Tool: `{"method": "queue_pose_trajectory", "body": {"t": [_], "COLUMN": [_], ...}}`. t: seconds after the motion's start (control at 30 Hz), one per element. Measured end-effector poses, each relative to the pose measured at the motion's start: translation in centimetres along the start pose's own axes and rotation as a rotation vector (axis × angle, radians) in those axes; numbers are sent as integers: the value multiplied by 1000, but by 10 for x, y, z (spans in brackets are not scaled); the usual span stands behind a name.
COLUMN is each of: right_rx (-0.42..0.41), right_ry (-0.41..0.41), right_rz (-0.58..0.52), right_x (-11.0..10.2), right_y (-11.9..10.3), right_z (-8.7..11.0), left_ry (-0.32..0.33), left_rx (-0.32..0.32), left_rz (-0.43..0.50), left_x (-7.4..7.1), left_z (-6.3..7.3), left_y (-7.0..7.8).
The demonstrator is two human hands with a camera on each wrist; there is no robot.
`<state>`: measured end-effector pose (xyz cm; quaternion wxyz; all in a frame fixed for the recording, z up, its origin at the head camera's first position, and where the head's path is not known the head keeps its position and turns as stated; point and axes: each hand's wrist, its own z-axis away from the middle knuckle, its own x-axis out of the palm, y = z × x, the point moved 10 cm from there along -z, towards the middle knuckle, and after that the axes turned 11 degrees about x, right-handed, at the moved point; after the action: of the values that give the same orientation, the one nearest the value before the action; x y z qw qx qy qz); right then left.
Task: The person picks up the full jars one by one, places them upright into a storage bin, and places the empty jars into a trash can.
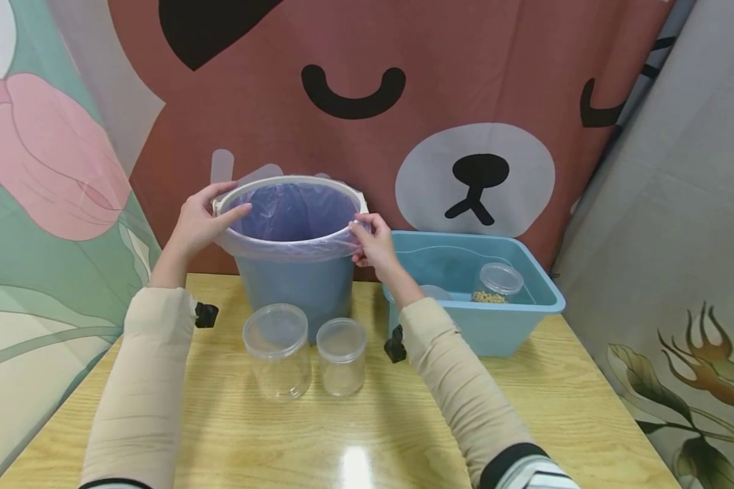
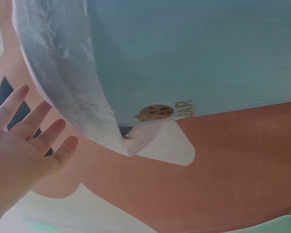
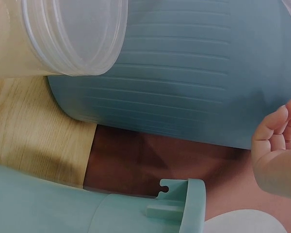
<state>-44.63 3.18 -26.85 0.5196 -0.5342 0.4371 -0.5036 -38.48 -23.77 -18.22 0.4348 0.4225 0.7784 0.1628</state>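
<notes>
A blue trash bin [image 1: 300, 285] with a white rim stands at the back of the table. Its thin purplish trash bag [image 1: 287, 252] is folded outward over that rim. At the rim's left side is my left hand [image 1: 202, 217], thumb above the edge; the left wrist view shows its fingers [image 2: 36, 119] spread beside the folded bag. On the right side, my right hand [image 1: 376, 248] pinches the bag's edge between thumb and fingers. In the right wrist view its fingers [image 3: 276, 126] are bent, with the bag edge mostly out of frame.
Two clear lidded jars, a larger one [image 1: 278, 353] and a smaller one [image 1: 341, 356], stand before the bin. To the right, a light blue tub [image 1: 477, 326] contains a jar of yellowish grains [image 1: 498, 284] and another clear lid [image 1: 434, 293]. A printed curtain [image 1: 342, 149] hangs behind.
</notes>
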Motion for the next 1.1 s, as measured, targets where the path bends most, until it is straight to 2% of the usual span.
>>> {"method": "queue_pose_trajectory", "body": {"t": [0.27, 0.47, 0.63, 0.93, 1.1], "right_rx": [-3, 0, 4, -4, 0], "right_ry": [12, 7, -2, 7, 21], "right_rz": [-1, -7, 10, 47, 54], "right_x": [-3, -3, 0, 2, -2], "right_y": [-1, -1, -1, -3, -3], "right_z": [1, 2, 3, 3, 3], "left_ry": [71, 104, 111, 112, 85], "left_rx": [102, 179, 193, 217, 196], "left_rz": [-3, 48, 46, -9, -18], "left_x": [-3, -3, -4, -1, 6], "left_z": [21, 35, 48, 73, 82], "left_y": [21, 28, 25, 22, 15]}}
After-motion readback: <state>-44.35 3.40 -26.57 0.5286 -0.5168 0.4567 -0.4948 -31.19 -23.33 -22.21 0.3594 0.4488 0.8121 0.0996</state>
